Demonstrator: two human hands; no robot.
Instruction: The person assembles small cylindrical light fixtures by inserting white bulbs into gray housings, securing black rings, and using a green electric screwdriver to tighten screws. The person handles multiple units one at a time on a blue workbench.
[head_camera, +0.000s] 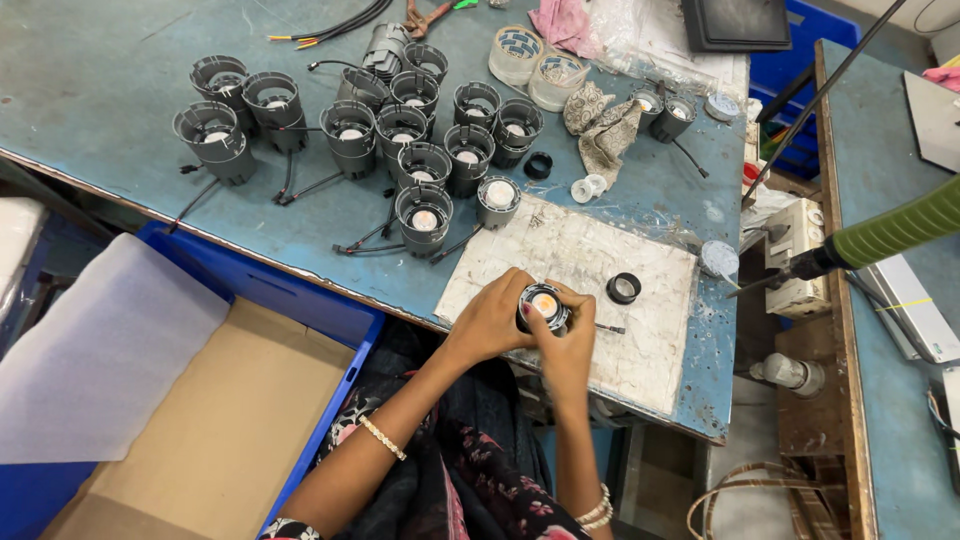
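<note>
Gripping small round lamp housing (543, 306) over white mat (600, 260), left hand (492, 320) and right hand (566, 350) both closed round rim. Looks light, rigid; lens likely fragile, hold by sides.

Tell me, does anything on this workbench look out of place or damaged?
One grey lamp housing at the far edge lies on its side, while the others stand upright. The blue tabletop is scratched and stained. Both hands hold one housing normally.
</note>
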